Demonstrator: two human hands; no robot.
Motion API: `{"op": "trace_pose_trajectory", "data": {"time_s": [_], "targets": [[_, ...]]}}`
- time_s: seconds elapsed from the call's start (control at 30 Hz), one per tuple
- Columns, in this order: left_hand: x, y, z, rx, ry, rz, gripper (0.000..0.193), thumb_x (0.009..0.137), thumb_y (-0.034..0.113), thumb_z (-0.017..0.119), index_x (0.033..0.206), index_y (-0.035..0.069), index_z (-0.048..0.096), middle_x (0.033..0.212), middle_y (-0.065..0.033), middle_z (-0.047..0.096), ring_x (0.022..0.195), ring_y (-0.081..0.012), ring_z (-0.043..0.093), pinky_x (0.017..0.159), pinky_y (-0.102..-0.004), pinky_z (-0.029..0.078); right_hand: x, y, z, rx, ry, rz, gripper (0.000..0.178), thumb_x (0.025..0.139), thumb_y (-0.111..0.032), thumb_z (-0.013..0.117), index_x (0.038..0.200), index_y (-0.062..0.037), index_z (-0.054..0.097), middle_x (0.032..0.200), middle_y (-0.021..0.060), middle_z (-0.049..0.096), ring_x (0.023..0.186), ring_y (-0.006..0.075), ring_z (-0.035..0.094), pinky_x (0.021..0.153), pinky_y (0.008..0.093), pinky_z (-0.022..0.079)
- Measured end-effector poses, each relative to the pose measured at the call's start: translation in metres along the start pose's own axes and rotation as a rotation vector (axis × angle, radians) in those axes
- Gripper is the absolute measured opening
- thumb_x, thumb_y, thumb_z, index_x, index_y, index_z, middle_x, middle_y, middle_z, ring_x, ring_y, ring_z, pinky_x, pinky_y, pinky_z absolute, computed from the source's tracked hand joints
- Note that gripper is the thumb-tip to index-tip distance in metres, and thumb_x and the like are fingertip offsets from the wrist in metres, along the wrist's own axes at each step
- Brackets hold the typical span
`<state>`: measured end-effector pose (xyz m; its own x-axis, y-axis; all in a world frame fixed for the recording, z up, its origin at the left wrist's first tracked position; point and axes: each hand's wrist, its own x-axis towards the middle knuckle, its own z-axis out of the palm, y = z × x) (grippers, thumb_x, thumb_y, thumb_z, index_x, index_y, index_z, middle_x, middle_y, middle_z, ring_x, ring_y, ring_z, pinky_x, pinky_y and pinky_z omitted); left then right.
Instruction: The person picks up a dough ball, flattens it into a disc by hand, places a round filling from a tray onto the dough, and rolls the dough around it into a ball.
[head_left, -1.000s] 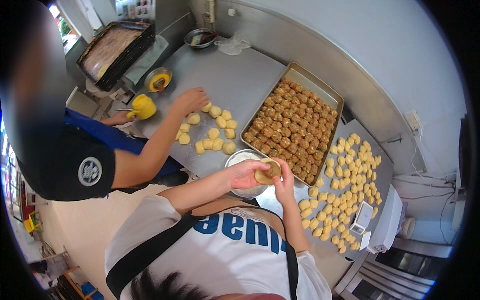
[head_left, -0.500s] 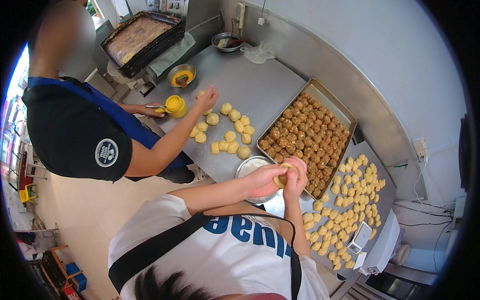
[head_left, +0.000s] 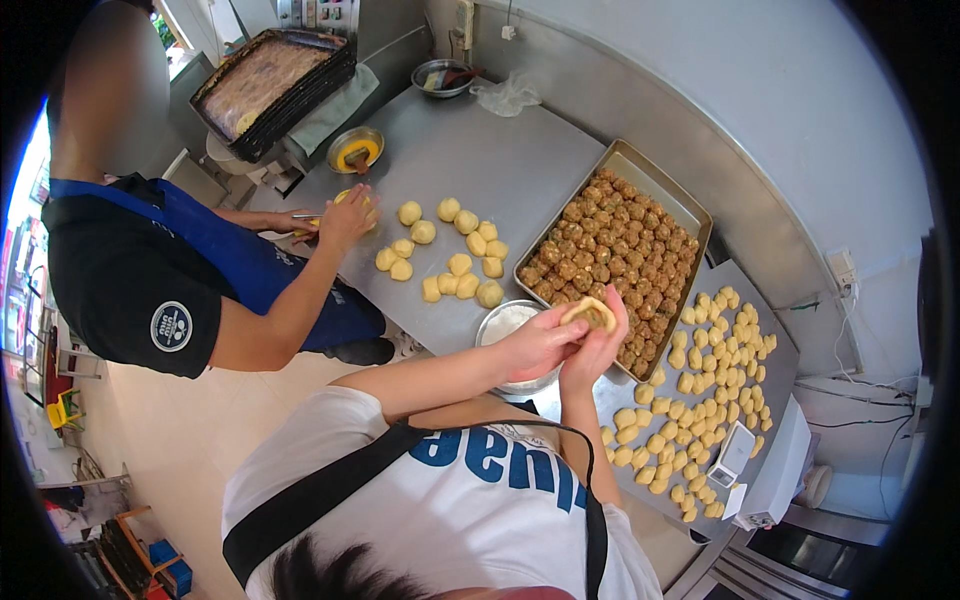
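Note:
A pale-yellow dough wrapper (head_left: 590,312), shaped like a small cup with its rim upward, sits between my two hands. My left hand (head_left: 540,345) is closed on its near side, thumb at the rim. My right hand (head_left: 604,345) curls around the other side, fingers behind it. What lies inside the cup is too small to make out clearly. Just beyond my hands, brown filling balls (head_left: 612,245) fill much of a metal tray (head_left: 690,198). A steel bowl of white flour (head_left: 508,318) stands partly hidden behind my left hand.
Many dough pieces (head_left: 690,400) cover the table's right side, near a small white device (head_left: 733,450). Several dough balls (head_left: 460,264) lie left of the tray. A co-worker's hand (head_left: 345,218) is over a yellow jar. Bowls (head_left: 356,150) and stacked black trays (head_left: 275,85) stand farther back.
The dough wrapper has moved slightly up and right, and its open rim now shows. The co-worker's hand has drawn back left to the jar from the dough balls. The view has shifted slightly.

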<state>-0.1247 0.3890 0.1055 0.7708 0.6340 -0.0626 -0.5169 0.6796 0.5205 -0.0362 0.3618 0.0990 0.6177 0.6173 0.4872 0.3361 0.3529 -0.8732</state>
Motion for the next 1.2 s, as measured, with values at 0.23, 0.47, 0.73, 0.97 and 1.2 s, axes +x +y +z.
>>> {"op": "trace_pose_trajectory", "data": {"time_s": [0.23,0.47,0.73,0.97,1.2], "targets": [[-0.015,-0.002,0.001,0.134,0.145,-0.006,0.043,0.100,0.013,0.043,0.143,0.010,0.036,0.131,-0.0073,0.050,0.120,-0.0175,0.051,0.102,-0.0355,0.043,0.004,-0.002,-0.017,-0.177,-0.399,-0.082,0.036,0.096,-0.021,0.040,0.108,0.0031,0.064,0.116,0.0166,0.065,0.121,0.0310,0.054,0.102,0.0421,0.040],[-0.014,-0.001,0.000,0.183,0.163,0.157,0.042,0.105,0.016,0.039,0.145,0.008,0.032,0.129,-0.0065,0.050,0.117,-0.0143,0.052,0.097,-0.0310,0.046,0.007,-0.023,-0.002,0.104,-0.239,0.042,0.044,0.099,-0.030,0.038,0.112,0.0033,0.063,0.121,0.0172,0.062,0.126,0.0331,0.051,0.107,0.0427,0.036],[-0.020,-0.007,0.003,0.635,0.086,0.312,0.049,0.101,0.013,0.045,0.146,0.004,0.028,0.127,-0.0069,0.050,0.116,-0.0128,0.048,0.102,-0.0291,0.039,0.002,-0.007,0.005,0.031,-0.172,-0.099,0.028,0.093,-0.015,0.042,0.085,0.0002,0.064,0.095,0.0167,0.069,0.103,0.0353,0.064,0.094,0.0436,0.048],[-0.037,0.021,-0.008,0.602,0.162,0.377,0.047,0.099,0.010,0.047,0.143,0.001,0.033,0.120,-0.0106,0.054,0.111,-0.0177,0.053,0.098,-0.0318,0.043,0.005,-0.018,0.005,0.263,-0.597,0.099,0.045,0.097,-0.024,0.038,0.123,0.0061,0.058,0.128,0.0192,0.058,0.121,0.0317,0.053,0.103,0.0421,0.040],[-0.060,0.031,0.007,0.037,0.159,0.346,0.050,0.098,0.016,0.048,0.143,0.003,0.032,0.121,-0.0065,0.051,0.112,-0.0161,0.050,0.097,-0.0301,0.042,-0.011,-0.014,0.045,0.219,-0.420,-0.172,0.032,0.095,-0.021,0.040,0.092,0.0027,0.061,0.100,0.0167,0.064,0.108,0.0339,0.059,0.097,0.0486,0.045]]}}
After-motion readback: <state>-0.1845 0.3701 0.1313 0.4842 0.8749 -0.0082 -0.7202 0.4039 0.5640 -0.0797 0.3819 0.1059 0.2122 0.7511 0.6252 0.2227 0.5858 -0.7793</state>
